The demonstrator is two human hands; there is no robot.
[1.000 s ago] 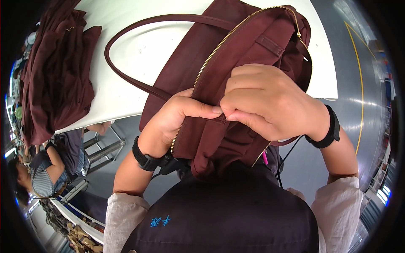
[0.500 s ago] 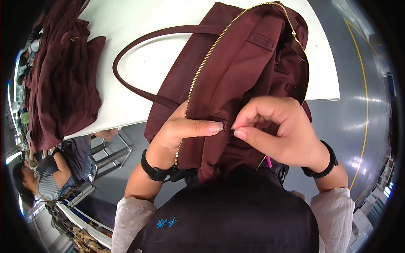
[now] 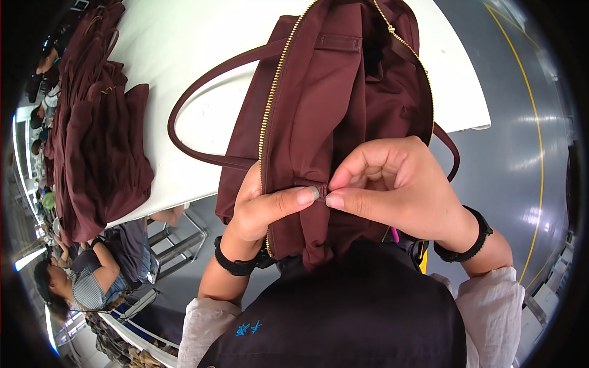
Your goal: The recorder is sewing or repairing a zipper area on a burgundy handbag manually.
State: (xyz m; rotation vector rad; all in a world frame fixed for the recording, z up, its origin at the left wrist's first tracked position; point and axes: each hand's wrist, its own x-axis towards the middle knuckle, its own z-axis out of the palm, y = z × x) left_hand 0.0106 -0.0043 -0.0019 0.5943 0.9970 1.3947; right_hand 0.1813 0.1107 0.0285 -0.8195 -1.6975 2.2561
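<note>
A dark maroon handbag (image 3: pixel 307 126) lies unzipped in front of me, its gold-toothed zipper (image 3: pixel 267 116) spread wide and the lining showing. My left hand (image 3: pixel 254 208) grips the bag's near left side, the thumb pressed on the lining beside a small stitched strip (image 3: pixel 313 183). Right at the strip's end, thumb and forefinger of my right hand (image 3: pixel 405 193) are pinched together; what lies between them, if anything, is too small to make out. One bag handle (image 3: pixel 178 116) loops out to the left, while part of another handle (image 3: pixel 455 153) shows at the right.
Under the bag is a white table (image 3: pixel 150 55), with a heap of maroon bags or fabric (image 3: pixel 101 159) on its left. Another person (image 3: pixel 92 276) is at the lower left, near a metal-framed stool (image 3: pixel 178 242). Grey floor (image 3: pixel 497 178) with a yellow line lies right.
The right fingertips have closed in on the stitched strip, near my left thumb. In the picture the bag's upper part has shifted left and up.
</note>
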